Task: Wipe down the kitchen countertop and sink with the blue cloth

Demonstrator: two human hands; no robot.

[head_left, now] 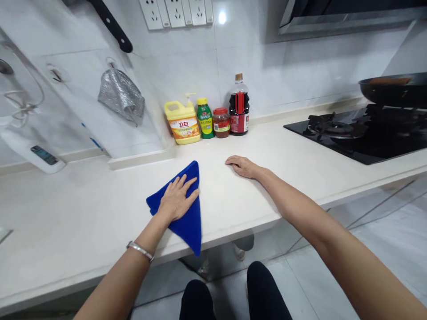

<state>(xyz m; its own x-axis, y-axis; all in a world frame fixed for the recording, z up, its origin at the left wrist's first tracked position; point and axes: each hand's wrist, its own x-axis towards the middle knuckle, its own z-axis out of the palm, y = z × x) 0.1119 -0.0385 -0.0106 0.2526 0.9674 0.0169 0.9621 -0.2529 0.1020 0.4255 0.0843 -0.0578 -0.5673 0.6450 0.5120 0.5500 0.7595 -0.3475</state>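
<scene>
My left hand (179, 198) lies flat with fingers spread on a folded blue cloth (190, 231), pressing it against the white countertop (230, 200). One corner of the cloth hangs over the counter's front edge. To the right, my right hand (245, 167) rests on the bare counter, its fingers loosely bent and holding nothing that I can see. Behind the hands, along the wall, stand a yellow detergent jug (183, 124), a green bottle (205, 119), a red-lidded jar (221, 123) and a dark sauce bottle (239, 109).
A black gas stove (336, 131) with a wok (393, 91) is at the right. A white bottle (36, 151) lies tilted at the left. On the wall are a silver cloth (122, 95), a black-handled utensil (111, 24) and sockets (176, 12).
</scene>
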